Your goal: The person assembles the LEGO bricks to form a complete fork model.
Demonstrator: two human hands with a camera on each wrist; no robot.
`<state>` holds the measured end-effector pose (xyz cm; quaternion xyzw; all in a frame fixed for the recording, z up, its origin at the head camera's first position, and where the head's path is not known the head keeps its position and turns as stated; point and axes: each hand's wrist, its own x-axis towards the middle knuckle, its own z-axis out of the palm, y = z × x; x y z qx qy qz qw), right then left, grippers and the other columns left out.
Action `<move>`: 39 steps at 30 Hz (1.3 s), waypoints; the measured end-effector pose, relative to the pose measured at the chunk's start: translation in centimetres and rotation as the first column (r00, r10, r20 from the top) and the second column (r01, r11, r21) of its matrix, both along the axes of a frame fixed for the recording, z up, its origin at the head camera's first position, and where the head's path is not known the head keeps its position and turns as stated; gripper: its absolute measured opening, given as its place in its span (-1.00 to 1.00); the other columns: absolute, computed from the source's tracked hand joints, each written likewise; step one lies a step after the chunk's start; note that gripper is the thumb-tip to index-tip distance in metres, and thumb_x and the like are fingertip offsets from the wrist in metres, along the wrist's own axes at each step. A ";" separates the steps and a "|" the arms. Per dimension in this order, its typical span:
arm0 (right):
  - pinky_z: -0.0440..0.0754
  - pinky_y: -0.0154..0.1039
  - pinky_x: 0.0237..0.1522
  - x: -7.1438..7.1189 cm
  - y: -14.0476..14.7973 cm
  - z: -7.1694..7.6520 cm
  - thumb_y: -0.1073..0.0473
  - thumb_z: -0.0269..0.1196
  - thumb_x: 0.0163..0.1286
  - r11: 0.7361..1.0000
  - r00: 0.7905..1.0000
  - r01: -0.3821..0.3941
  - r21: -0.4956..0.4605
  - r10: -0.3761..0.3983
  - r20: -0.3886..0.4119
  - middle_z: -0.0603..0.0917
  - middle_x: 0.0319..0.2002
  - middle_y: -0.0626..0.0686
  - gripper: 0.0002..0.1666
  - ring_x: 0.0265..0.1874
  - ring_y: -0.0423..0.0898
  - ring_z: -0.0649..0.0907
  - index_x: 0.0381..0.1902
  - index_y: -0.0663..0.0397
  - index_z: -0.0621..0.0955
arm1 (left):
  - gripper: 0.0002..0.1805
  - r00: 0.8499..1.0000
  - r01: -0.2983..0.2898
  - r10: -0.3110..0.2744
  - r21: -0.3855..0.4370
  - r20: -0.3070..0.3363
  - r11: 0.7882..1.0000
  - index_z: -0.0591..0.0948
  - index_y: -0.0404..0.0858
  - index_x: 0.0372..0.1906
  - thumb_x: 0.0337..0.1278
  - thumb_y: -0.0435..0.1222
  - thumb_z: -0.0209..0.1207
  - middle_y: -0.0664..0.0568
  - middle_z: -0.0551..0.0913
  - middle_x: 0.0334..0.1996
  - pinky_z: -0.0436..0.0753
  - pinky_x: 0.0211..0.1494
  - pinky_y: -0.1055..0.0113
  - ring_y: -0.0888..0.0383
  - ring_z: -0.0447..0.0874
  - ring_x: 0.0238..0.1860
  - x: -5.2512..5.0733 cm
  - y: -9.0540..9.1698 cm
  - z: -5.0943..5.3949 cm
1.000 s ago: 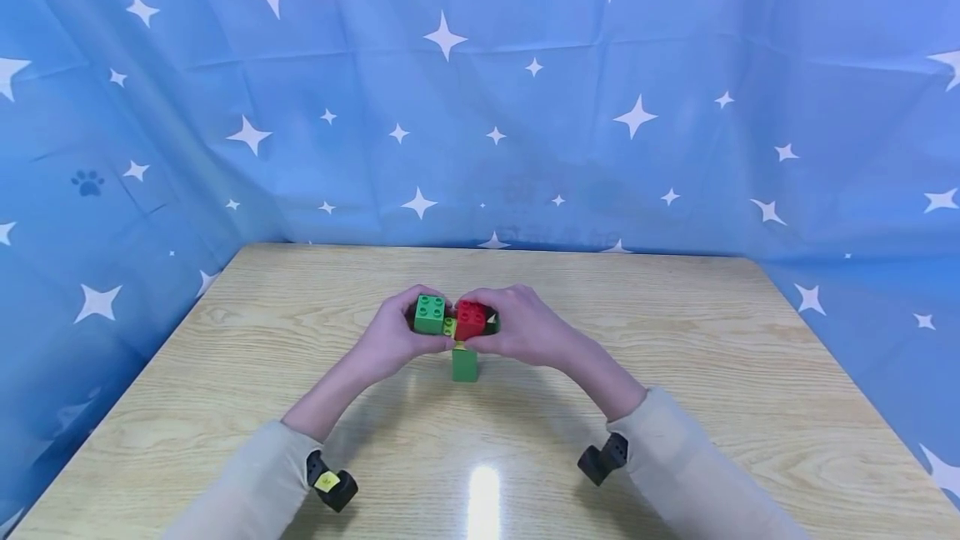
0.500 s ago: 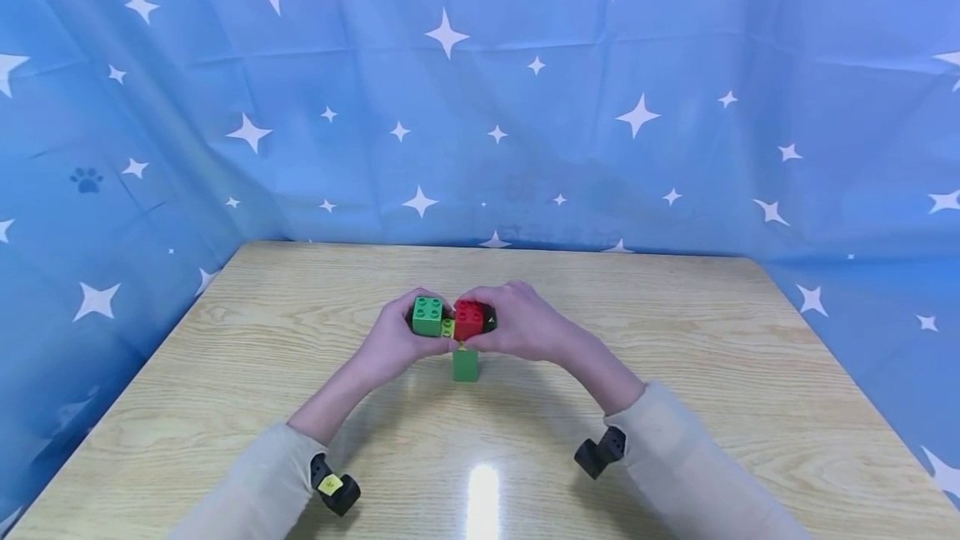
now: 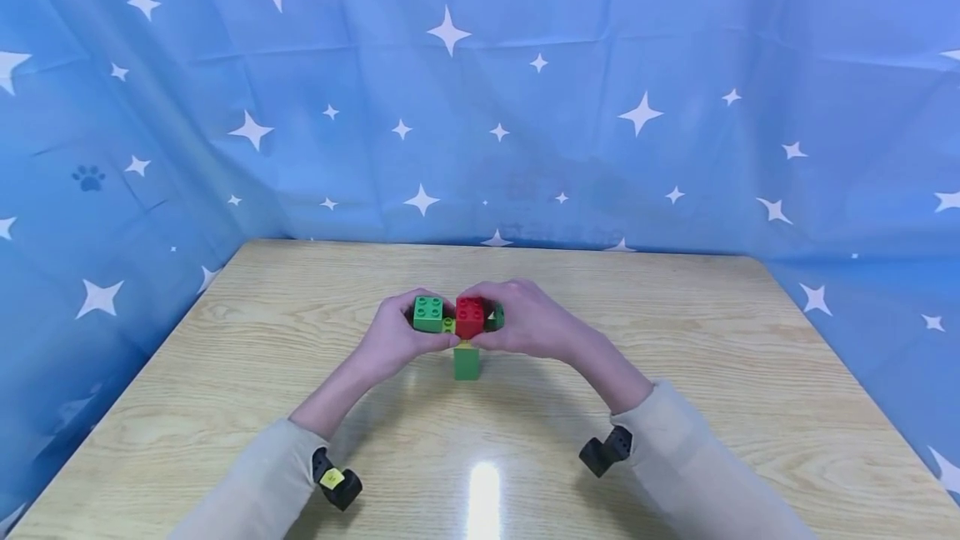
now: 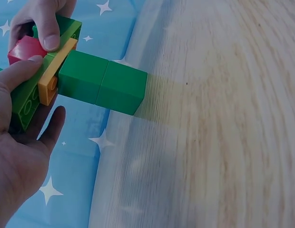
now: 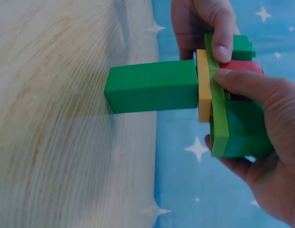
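A toy brick structure stands on the table, its base a column of green bricks (image 4: 102,81). An orange plate (image 5: 203,85) caps this column. Above it lie lime-green plates (image 5: 219,111), crosswise to the column. On top sit a red brick (image 3: 469,317) in the middle and a bright green brick (image 3: 428,314) at the left; a darker green brick (image 5: 245,128) is at the right. My left hand (image 3: 399,332) grips the left end of the crosspiece, thumb on its near side. My right hand (image 3: 528,323) grips the right end, thumb tips close together. Some fingers behind are hidden.
The wooden table (image 3: 675,373) extends around the structure. Behind it hangs a blue cloth (image 3: 480,90) with white stars. Black wrist cameras (image 3: 337,482) sit at both sleeves.
Both hands keep their grip on the crosspiece. The red brick looks slightly straighter, and the right hand has shifted a little to the right. The green column stays upright in place.
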<state>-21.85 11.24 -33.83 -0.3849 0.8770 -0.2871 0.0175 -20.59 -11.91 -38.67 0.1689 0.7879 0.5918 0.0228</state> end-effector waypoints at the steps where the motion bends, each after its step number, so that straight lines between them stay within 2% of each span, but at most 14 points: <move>1: 0.67 -0.24 -0.09 0.0 0.1 -0.1 0.20 0.53 0.22 1.000 1.000 0.003 -0.014 -0.003 -0.002 0.74 -0.12 -0.07 -0.45 -0.21 -0.19 0.66 0.16 0.10 0.65 | -0.55 1.000 -0.003 0.003 -0.002 -0.003 1.000 0.69 -0.27 0.01 -0.05 -0.39 0.55 -0.06 0.70 -0.10 0.72 -0.04 0.18 -0.01 0.66 -0.13 0.0 0.0 0.0; 5: 0.68 -0.22 -0.06 -0.1 0.3 -0.4 0.19 0.54 0.21 0.999 1.000 0.007 -0.050 -0.008 -0.021 0.76 -0.11 -0.05 -0.44 -0.19 -0.19 0.69 0.17 0.10 0.66 | -0.57 1.000 -0.009 0.009 -0.009 -0.020 1.000 0.70 -0.28 -0.02 -0.08 -0.40 0.56 -0.06 0.71 -0.13 0.72 -0.05 0.18 -0.01 0.65 -0.14 -0.1 0.0 0.1; 15: 0.67 -0.29 -0.18 0.0 0.0 -1.1 0.18 0.54 0.21 0.998 0.999 0.021 -0.053 -0.023 -0.045 0.77 -0.15 -0.06 -0.43 -0.27 -0.25 0.69 0.18 0.09 0.66 | -0.59 0.999 0.028 -0.028 0.036 0.020 0.999 0.66 -0.31 -0.02 -0.03 -0.43 0.52 -0.09 0.70 -0.11 0.71 -0.02 0.18 -0.02 0.65 -0.11 -0.2 0.0 -0.2; 22: 0.66 -0.27 -0.17 0.1 -0.2 -1.1 0.13 0.54 0.22 0.999 0.997 0.031 -0.036 -0.033 -0.074 0.77 -0.15 -0.06 -0.41 -0.27 -0.24 0.69 0.19 0.10 0.65 | -0.59 0.999 -0.028 0.027 0.027 0.035 0.999 0.65 -0.27 -0.03 -0.01 -0.41 0.53 -0.07 0.68 -0.12 0.66 -0.01 0.19 0.00 0.62 -0.10 -0.2 -0.1 -0.9; 28: 0.65 -0.28 -0.21 0.1 -0.1 -1.1 0.16 0.54 0.21 0.999 0.998 0.047 -0.024 -0.048 -0.031 0.75 -0.21 -0.11 -0.45 -0.30 -0.26 0.66 0.15 0.09 0.65 | -0.58 0.999 -0.020 0.018 0.056 0.041 0.998 0.63 -0.29 0.00 0.01 -0.42 0.51 -0.09 0.68 -0.10 0.67 0.01 0.18 -0.03 0.62 -0.08 -0.2 0.2 -1.4; 37: 0.66 -0.29 -0.16 -0.1 -0.2 -0.8 0.16 0.54 0.22 0.999 0.999 0.021 -0.026 -0.022 -0.027 0.75 -0.16 -0.09 -0.43 -0.26 -0.24 0.67 0.18 0.09 0.64 | -0.56 0.998 -0.051 0.050 0.028 0.037 0.998 0.64 -0.26 0.00 -0.01 -0.40 0.53 -0.08 0.68 -0.09 0.67 0.02 0.16 -0.02 0.62 -0.07 -0.1 0.0 -1.1; 39: 0.67 -0.28 -0.13 0.0 -0.2 -1.0 0.14 0.55 0.21 0.999 0.999 0.026 -0.034 -0.027 -0.029 0.75 -0.12 -0.08 -0.41 -0.23 -0.22 0.67 0.19 0.08 0.64 | -0.51 0.998 -0.051 0.051 0.015 0.039 0.999 0.64 -0.25 0.05 -0.03 -0.39 0.55 -0.08 0.67 -0.04 0.68 0.03 0.16 -0.02 0.62 -0.05 -0.2 -0.1 -1.1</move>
